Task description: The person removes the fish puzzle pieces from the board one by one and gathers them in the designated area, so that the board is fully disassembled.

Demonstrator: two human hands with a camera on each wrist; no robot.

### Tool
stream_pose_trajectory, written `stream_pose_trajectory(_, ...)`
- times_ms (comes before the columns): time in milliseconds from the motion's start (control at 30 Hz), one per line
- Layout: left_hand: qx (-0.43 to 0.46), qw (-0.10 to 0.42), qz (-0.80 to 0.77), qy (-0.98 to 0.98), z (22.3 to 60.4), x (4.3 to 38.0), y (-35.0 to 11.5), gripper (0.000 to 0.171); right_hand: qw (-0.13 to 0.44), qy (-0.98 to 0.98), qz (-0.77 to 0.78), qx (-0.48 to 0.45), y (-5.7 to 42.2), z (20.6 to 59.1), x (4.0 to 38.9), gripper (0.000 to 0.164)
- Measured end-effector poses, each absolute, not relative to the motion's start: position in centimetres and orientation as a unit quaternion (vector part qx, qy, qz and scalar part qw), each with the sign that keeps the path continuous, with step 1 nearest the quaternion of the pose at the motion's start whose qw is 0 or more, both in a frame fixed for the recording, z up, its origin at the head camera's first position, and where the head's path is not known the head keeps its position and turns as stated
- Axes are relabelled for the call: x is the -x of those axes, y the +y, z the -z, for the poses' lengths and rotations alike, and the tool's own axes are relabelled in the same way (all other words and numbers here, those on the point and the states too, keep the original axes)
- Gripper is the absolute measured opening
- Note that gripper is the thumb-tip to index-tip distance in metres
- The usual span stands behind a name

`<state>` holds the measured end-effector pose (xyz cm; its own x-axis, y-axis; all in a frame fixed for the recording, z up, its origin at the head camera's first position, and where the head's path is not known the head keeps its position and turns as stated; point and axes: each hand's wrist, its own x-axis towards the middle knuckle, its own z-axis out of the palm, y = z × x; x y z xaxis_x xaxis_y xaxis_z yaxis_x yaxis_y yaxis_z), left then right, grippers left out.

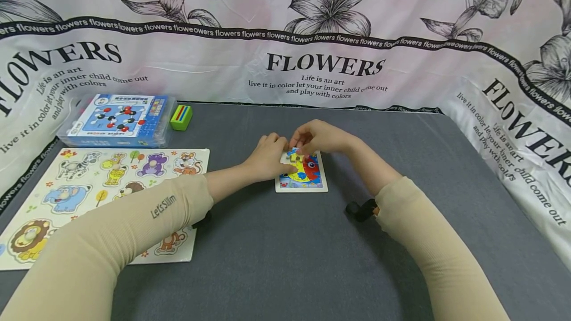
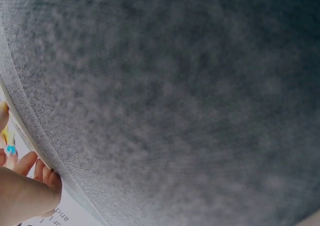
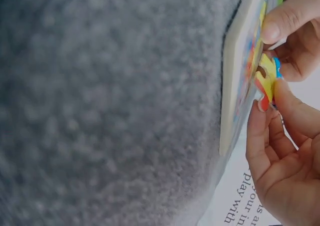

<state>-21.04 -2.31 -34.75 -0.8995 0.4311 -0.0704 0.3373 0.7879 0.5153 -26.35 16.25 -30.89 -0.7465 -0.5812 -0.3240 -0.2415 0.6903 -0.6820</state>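
A small jigsaw puzzle board (image 1: 303, 188) with a brightly coloured fish picture lies on the grey cloth. My left hand (image 1: 266, 158) holds the board at its left side, thumb across the picture and fingers curled at the edge; the left wrist view catches this hand (image 2: 32, 191) at its lower left. From the far side, my right hand (image 1: 323, 136) pinches a yellow, red and blue puzzle piece (image 3: 267, 78) just over the picture. In the right wrist view, the left thumb (image 3: 280, 25) lies on the board beside that piece. Fingers hide part of the picture.
A large animal puzzle board (image 1: 111, 162) lies at the left, partly beneath the left forearm. Behind it are a plastic box with a blue molecule-model cover (image 1: 118, 118) and a green block with coloured stripes (image 1: 181, 118). A flower-printed sheet (image 1: 214, 73) borders the table's back.
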Motion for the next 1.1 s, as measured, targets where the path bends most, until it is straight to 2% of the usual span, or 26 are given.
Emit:
stream_pose_trajectory(633, -0.198, 0.087, -0.241, 0.946, 34.7, 20.8, -2.1, 0.057, 0.216, 0.890, 0.364, 0.171, 22.2, 30.0, 27.5, 0.019)
stream_pose_trajectory(1100, -0.202, 0.084, -0.245, 0.944, 34.6, 20.6, -2.1, 0.057, 0.179, 0.914, 0.349, 0.107, 27.2, 29.8, 27.7, 0.028)
